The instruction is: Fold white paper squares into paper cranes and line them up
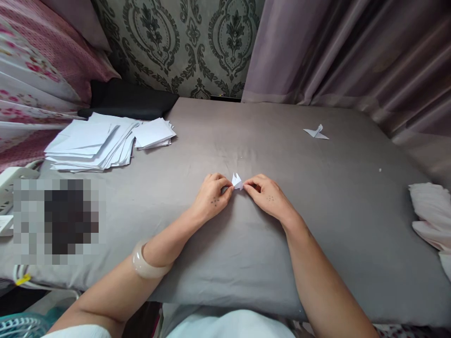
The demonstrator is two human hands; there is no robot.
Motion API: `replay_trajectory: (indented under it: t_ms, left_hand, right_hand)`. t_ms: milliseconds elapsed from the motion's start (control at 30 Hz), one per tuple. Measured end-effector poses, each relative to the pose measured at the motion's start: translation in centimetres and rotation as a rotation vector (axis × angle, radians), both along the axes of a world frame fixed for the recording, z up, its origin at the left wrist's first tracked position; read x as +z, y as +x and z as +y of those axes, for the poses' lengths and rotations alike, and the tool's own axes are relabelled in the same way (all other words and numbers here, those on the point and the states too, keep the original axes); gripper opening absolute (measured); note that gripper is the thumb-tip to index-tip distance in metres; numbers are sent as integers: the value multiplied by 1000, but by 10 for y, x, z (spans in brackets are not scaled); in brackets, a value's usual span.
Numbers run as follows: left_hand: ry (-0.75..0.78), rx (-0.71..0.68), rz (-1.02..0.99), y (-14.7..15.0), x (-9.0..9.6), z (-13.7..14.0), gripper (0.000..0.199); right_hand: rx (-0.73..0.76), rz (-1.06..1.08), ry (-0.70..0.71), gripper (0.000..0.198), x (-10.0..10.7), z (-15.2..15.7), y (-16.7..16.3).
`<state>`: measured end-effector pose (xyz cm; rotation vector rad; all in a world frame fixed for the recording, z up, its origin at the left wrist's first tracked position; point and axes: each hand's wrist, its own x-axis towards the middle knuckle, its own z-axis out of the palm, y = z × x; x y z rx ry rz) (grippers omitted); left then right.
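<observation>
A small folded white paper piece (237,181) with two upright points sits between my two hands, just above or on the grey sheet. My left hand (214,193) pinches its left side between thumb and fingers. On the opposite side, my right hand (269,195) pinches the right edge with thumb and index finger. The fingertips hide the lower corners of the paper. Farther off at the right lies a folded white paper crane (317,133) with its wings spread.
Stacked white paper sheets (88,145) and a smaller paper pile (155,132) lie at the back left, near a black flat item (130,99). A power strip (14,185) is at the left edge. Bunched pale cloth (431,211) lies at the right. Purple curtains (317,51) hang behind.
</observation>
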<state>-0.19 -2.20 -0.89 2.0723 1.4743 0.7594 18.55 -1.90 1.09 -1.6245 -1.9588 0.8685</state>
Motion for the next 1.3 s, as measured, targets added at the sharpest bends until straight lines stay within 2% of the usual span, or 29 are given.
replay_trajectory:
  t_ms: [400,667,933,1067,1200,1300]
  left_hand:
    - [-43,88,13,7,2,2,16]
    - [-98,127,17,9,4,4,14]
    - [-71,135,34,9,1,4,12]
    - [57,61,72,7,-3,3,4]
    - [145,-110,201,9,0,0,23]
    - [170,-182,312,10,4,-4,29]
  right_hand:
    - [-118,-98,30,15,-7,1,-9]
    - [-162,-138,19,16,-4,0,-15]
    - [-196,-159,-4,14,-2,-1,-18]
    - [-211,-159,-8,13,-3,-1,-19]
    - [-222,-170,7,14,-5,-1,-19]
    - [-222,-168,17,14,-7,-1,-18]
